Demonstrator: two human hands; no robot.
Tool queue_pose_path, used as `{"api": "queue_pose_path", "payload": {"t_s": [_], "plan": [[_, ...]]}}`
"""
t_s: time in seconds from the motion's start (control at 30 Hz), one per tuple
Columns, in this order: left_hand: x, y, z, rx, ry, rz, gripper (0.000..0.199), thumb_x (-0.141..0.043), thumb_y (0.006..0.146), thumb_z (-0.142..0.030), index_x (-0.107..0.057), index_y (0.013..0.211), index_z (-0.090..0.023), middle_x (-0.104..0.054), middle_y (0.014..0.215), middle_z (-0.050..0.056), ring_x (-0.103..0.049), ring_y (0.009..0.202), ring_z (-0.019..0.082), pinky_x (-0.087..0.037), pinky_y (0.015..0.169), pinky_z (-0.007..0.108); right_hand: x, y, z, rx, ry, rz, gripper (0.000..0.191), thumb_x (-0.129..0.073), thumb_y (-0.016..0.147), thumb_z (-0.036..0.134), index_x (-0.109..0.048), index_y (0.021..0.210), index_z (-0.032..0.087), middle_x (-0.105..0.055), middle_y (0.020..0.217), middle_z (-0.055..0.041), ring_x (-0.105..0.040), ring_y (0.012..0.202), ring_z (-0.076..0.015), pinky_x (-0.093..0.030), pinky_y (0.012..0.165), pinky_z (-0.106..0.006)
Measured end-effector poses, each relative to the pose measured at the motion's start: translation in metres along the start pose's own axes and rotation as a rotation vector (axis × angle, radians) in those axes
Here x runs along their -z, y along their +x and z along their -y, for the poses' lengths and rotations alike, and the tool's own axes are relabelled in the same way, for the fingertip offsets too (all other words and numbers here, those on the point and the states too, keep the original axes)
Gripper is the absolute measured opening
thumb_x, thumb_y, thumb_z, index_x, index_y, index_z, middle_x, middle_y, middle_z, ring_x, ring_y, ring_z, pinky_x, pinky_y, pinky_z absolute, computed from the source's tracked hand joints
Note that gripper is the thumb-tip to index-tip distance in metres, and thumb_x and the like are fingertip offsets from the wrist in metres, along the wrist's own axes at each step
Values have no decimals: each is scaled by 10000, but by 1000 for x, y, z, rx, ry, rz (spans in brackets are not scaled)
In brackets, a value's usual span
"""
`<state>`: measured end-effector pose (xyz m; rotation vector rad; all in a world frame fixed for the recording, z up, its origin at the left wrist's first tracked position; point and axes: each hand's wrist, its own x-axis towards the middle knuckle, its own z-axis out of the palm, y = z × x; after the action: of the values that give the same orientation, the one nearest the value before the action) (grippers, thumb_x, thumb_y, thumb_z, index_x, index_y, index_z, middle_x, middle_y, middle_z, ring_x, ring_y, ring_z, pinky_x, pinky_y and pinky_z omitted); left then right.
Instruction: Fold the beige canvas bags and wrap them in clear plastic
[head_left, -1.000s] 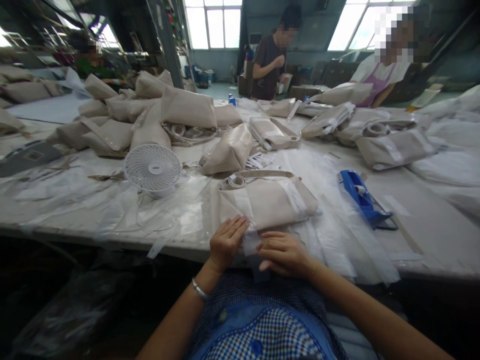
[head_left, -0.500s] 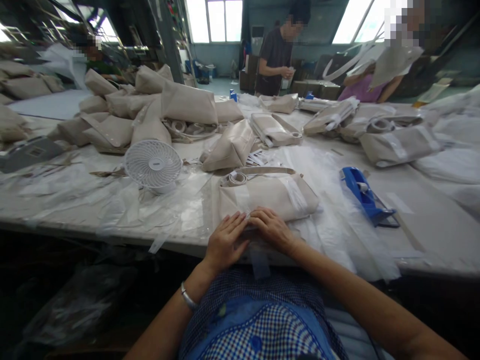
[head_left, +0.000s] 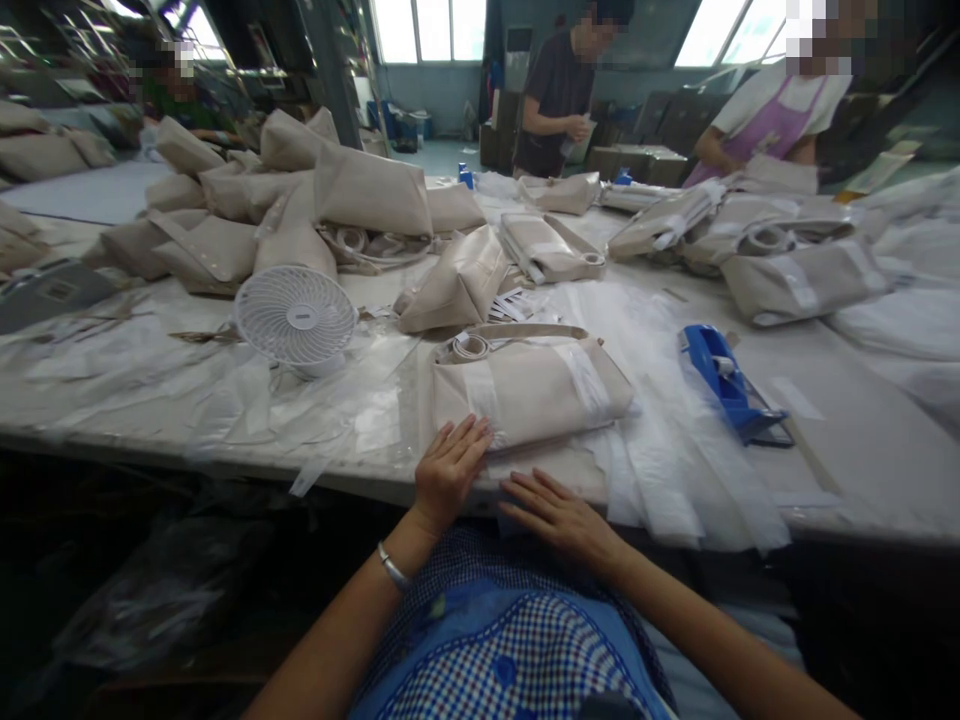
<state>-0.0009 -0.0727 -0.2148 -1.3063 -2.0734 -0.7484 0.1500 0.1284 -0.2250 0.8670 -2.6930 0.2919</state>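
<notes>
A beige bag lies flat at the table's front, with white wrapping strips around both its ends. Its rolled strap rests along the far side. My left hand lies with outstretched fingers on the bag's near left corner. Just off the table's front edge, my right hand is spread with nothing in it, a little apart from the bag. To the right, a blue tape dispenser stands on the table beside thin white plastic sheets.
A white fan stands to the left near plastic scraps. More beige bags are heaped at the back left, others at the right. Across the table are a person in dark clothes and one in a purple apron.
My right hand has come off the bag and moved back toward me. The left hand stays on the bag's near edge. The person in purple has lowered a beige piece to the table.
</notes>
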Motion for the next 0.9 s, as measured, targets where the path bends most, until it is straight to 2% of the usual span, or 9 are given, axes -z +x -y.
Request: {"api": "queue_pose_path", "payload": {"t_s": [0.13, 0.23, 0.3, 0.43, 0.6, 0.77, 0.9], "plan": [[0, 1, 0, -5, 13, -2, 349, -554, 957, -153, -590, 1300, -209, -645, 1327, 68, -559, 1298, 221, -461, 1117, 435, -19, 15, -5, -19, 34, -232, 436, -512, 944, 62, -549, 1371, 144, -644, 1336, -140, -558, 1307, -252, -503, 1079, -503], [-1, 1, 0, -10, 23, -3, 340, -560, 957, -153, -595, 1291, -203, -645, 1327, 70, -562, 1295, 223, -464, 1112, 432, -21, 27, -4, -27, 138, -375, 336, -534, 951, 76, -625, 1263, 163, -742, 1139, -106, -686, 1108, -201, -548, 1028, -453], [-2, 0, 1, -16, 30, -11, 339, -568, 952, -146, -598, 1285, -197, -646, 1325, 69, -565, 1291, 222, -463, 1113, 427, -20, 32, 1, -67, 214, -428, 314, -511, 962, 78, -648, 1227, 177, -756, 1101, -94, -704, 1071, -190, -571, 994, -420], [-7, -1, 1, -10, 37, -50, 349, -567, 948, -128, -600, 1288, -200, -654, 1312, 69, -569, 1286, 219, -459, 1117, 427, -21, 33, 19, -146, 315, -445, 345, -440, 984, 94, -648, 1242, 188, -745, 1145, -98, -687, 1123, -199, -569, 1001, -411], [-8, 0, 2, -14, 39, -51, 354, -560, 949, -120, -602, 1291, -202, -654, 1312, 68, -568, 1287, 217, -459, 1115, 424, -24, 30, 27, -114, 297, -445, 349, -399, 1010, 141, -637, 1263, 173, -740, 1159, -109, -670, 1160, -212, -565, 1008, -413], [-6, -1, 3, -24, 29, -30, 371, -510, 967, -125, -594, 1315, -223, -667, 1296, 63, -568, 1290, 220, -472, 1102, 435, -3, 32, 19, -38, 241, -397, 322, -427, 1012, 130, -629, 1260, 159, -742, 1155, -106, -682, 1137, -204, -573, 1005, -400], [-7, -2, 4, 2, 39, -13, 353, -541, 960, -158, -619, 1293, -245, -685, 1268, 54, -593, 1248, 222, -492, 1084, 417, 14, 37, 18, 0, 204, -351, 296, -466, 1000, 121, -639, 1237, 157, -749, 1136, -95, -698, 1102, -192, -586, 984, -371]]}}
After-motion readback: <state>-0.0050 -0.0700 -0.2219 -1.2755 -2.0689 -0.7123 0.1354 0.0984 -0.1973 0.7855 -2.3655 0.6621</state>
